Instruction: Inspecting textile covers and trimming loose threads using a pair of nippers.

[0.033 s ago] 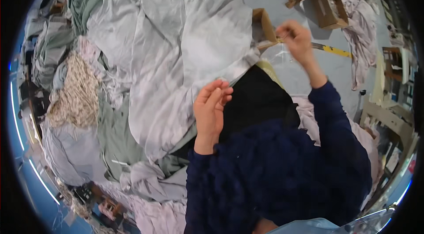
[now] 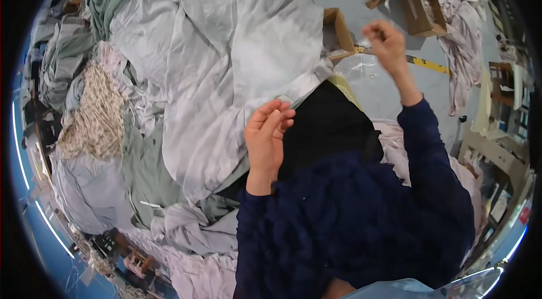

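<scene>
While the left hand point(image 2: 264, 142) has fingers together by the cloth point(image 2: 276, 33), the blurred right hand's point(image 2: 389, 46), near a box point(image 2: 343, 32), are unclear

no word, number, label or sign can be read. any marks on the yellow strip point(image 2: 431, 66) toward two o'clock are too small to make out, and any on the cardboard box point(image 2: 416, 12) above it too blurred.

Bright tube lights point(image 2: 55, 230) glow along the blue surface point(image 2: 33, 245) on the left; whether it's wall or ceiling, I can't tell. On the right, past the grey tabletop point(image 2: 440, 94), stand a pale furniture frame point(image 2: 499, 154) and a brown wooden piece point(image 2: 499, 67).
</scene>
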{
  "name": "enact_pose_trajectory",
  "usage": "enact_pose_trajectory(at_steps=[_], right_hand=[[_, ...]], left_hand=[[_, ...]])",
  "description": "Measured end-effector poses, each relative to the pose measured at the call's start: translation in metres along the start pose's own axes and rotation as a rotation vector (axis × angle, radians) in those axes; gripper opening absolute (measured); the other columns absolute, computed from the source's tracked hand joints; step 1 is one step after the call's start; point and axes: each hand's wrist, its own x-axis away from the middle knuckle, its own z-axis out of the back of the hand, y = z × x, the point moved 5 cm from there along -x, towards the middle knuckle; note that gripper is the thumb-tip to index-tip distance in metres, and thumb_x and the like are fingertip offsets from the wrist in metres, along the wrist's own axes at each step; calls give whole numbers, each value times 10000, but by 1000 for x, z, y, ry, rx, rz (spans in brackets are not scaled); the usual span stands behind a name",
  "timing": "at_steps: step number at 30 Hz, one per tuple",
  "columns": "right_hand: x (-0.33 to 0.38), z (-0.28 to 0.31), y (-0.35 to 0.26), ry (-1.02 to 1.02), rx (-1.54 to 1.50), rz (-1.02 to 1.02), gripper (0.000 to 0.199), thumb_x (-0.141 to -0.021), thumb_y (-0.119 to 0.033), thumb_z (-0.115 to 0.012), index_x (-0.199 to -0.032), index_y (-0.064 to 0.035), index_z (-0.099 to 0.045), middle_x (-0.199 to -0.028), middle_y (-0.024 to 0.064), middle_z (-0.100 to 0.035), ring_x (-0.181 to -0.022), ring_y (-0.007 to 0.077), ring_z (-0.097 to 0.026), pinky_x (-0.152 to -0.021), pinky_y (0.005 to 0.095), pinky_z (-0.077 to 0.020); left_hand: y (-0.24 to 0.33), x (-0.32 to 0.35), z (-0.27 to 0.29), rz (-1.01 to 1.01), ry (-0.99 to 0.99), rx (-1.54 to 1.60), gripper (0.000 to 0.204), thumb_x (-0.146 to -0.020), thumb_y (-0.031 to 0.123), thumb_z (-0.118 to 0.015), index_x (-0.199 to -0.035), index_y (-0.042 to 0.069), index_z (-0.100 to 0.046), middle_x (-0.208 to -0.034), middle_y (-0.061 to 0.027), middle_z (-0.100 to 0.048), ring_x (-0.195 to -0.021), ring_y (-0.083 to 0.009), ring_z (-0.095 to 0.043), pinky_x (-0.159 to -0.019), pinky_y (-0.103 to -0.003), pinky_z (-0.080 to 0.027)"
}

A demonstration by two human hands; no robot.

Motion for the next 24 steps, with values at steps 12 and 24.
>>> enact_pose_trajectory(at_steps=[12,24], right_hand=[[-14,-11,118,-262,410,-183,332,-855,-379,-690,-1078,-134,-709,-726,89,-665,-627,203,-611,-602,332,-486],[66,-145,61,-452,-441,-146,368,-753,56,-639,-1100,-66,-648,-896,44,-631,-799,155,-583,-695,269,-462]], left_hand=[[37,-2,-5,-908,120,-1425,423,-725,59,-725,-1126,8,-603,-1169,-126,-591,-1086,-288,-543,-905,-387,-444],[-9,-49,58,-604,212,-1409,263,-805,19,-605,-1066,23,-576,-902,-129,-634,-825,-292,-603,-745,-365,-473]])
